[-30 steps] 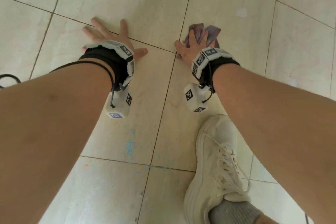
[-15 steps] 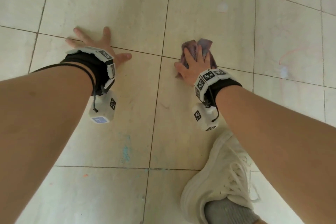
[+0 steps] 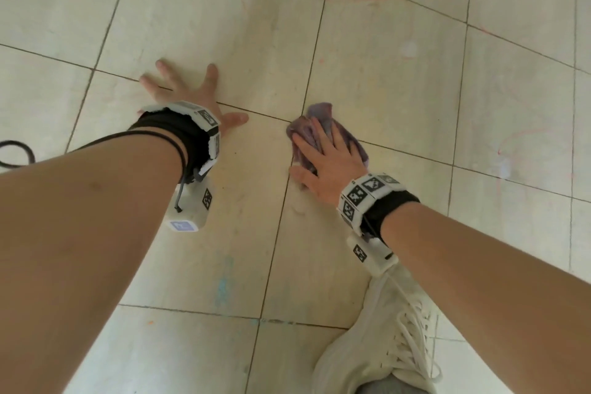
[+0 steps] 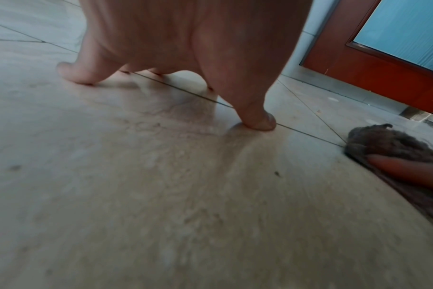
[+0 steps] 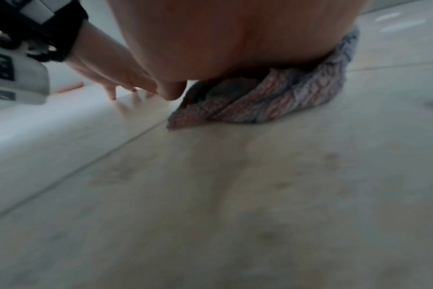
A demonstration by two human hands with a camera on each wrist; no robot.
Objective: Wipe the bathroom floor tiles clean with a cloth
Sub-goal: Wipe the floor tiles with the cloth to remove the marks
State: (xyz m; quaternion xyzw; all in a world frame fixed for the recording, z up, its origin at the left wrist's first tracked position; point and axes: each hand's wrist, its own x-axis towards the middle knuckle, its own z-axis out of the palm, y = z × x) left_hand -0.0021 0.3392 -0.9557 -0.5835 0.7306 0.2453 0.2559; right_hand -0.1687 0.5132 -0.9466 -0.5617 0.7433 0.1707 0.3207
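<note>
**Right hand flat on the cloth, left hand braced on the tiles**

The grip of the right hand (image 3: 326, 163) is a flat press rather than a clasp: its fingers (image 3: 319, 134) lie straight and slightly spread over a bunched purple-grey cloth (image 3: 319, 112), pinning it to the floor tiles (image 3: 399, 105) with the palm on top. The cloth sits on a grout line just beside a crossing of tile joints, with folds sticking out past the fingertips and along the outer edge of the hand (the right wrist view shows a woven pinkish-blue pattern in the folds (image 5: 272, 101) squeezed under the heel of the palm).

The left hand (image 3: 192, 96) holds nothing. Its fingers are splayed wide and its fingertips (image 4: 260, 121) touch the tile, with the palm arched above the floor in the left wrist view. It lies near the cloth but apart from it, with bare tile between.

Both wrists carry black bands with white marker-printed blocks, and a black cord (image 3: 19, 150) loops on the floor at the left edge.

The beige tiles show faint reddish scribbles (image 3: 518, 137) to the right of the cloth and a pale blue smudge (image 3: 222, 288) nearer the person. A white laced sneaker (image 3: 390, 345) stands on the floor below the right forearm. In the left wrist view, a red-brown door (image 4: 373, 64) with a blue frosted panel stands beyond the tiles.
</note>
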